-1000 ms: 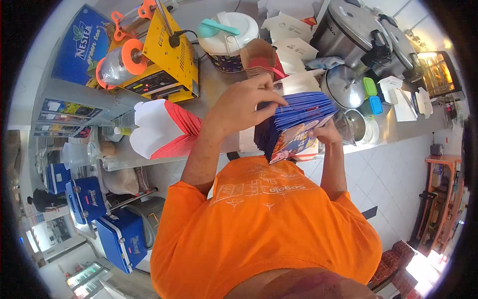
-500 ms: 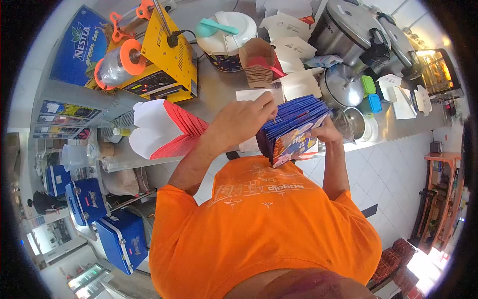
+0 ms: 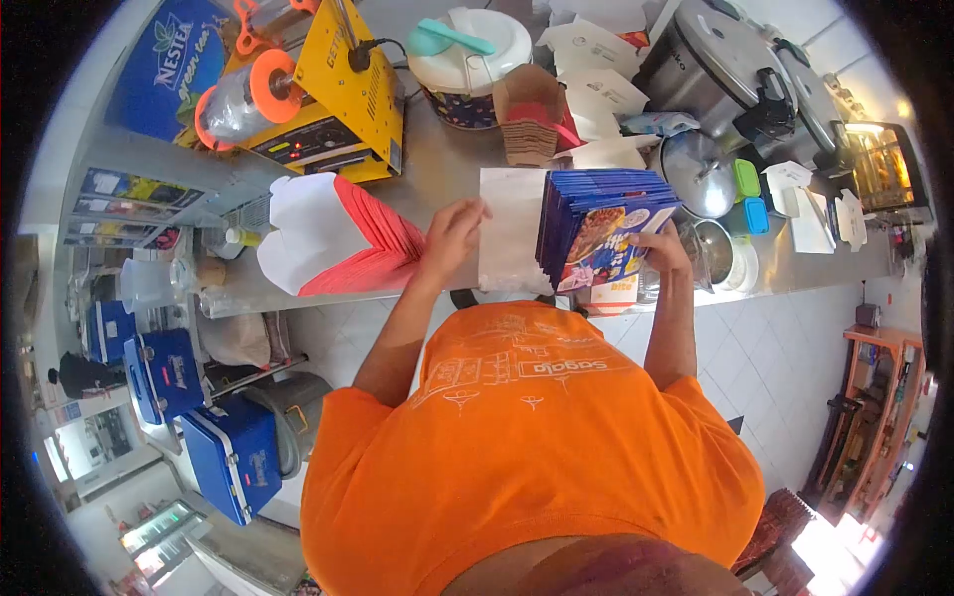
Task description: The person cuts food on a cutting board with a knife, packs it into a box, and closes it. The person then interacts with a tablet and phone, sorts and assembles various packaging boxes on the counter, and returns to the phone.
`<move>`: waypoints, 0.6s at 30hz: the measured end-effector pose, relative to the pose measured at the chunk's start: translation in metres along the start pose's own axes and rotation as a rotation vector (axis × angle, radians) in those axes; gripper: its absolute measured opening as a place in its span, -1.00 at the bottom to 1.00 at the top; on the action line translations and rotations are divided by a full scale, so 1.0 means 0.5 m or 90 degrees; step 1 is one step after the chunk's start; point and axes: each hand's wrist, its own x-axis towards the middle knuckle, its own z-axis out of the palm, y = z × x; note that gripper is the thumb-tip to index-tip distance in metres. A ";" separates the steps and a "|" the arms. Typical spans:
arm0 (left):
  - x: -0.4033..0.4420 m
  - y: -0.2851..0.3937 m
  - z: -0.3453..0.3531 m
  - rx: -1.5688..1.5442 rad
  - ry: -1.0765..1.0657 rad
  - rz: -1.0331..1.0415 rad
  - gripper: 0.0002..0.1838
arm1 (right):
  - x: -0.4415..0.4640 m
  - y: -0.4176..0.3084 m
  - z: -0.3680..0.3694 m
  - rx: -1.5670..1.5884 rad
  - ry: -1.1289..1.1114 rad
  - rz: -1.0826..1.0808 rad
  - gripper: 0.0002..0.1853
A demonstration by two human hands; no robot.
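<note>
Metal cntr was cluttered | L hand hung half-curled, empty, nr wht sheet | R hand clasped blue carton stk

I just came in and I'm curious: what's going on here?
Someone in an orange T-shirt is at a grey metal counter. Their right hand is on the right part of a stack of flat, blue printed packs. Their left hand, with nothing seen in it, hovers between that stack and a pile of nested red-and-white paper boxes.
</note>
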 end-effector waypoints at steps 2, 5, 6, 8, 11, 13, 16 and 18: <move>0.024 0.003 0.020 -0.060 -0.051 0.040 -0.80 | 0.020 0.008 0.004 0.010 -0.017 0.013 -0.29; 0.017 0.021 0.073 0.144 0.021 0.259 -0.86 | 0.034 0.002 0.020 -0.016 -0.030 0.014 -0.29; 0.014 0.027 0.080 0.265 0.069 0.355 -0.86 | 0.039 0.003 0.019 -0.025 -0.040 0.015 -0.29; 0.016 0.026 0.073 0.358 0.081 0.430 -0.82 | 0.041 -0.002 0.031 -0.020 -0.037 0.016 -0.29; 0.016 0.031 0.078 0.392 0.125 0.496 -0.82 | 0.031 -0.020 0.068 -0.003 -0.029 0.011 -0.26; 0.010 0.029 0.078 0.396 0.142 0.508 -0.81 | 0.040 0.003 0.052 -0.006 -0.017 0.023 -0.26; 0.004 0.036 0.079 0.385 0.136 0.495 -0.69 | 0.039 0.002 0.063 -0.006 -0.010 0.020 -0.25; -0.004 0.058 0.082 0.321 0.130 0.464 -0.57 | 0.040 -0.001 0.069 -0.009 -0.019 0.009 -0.25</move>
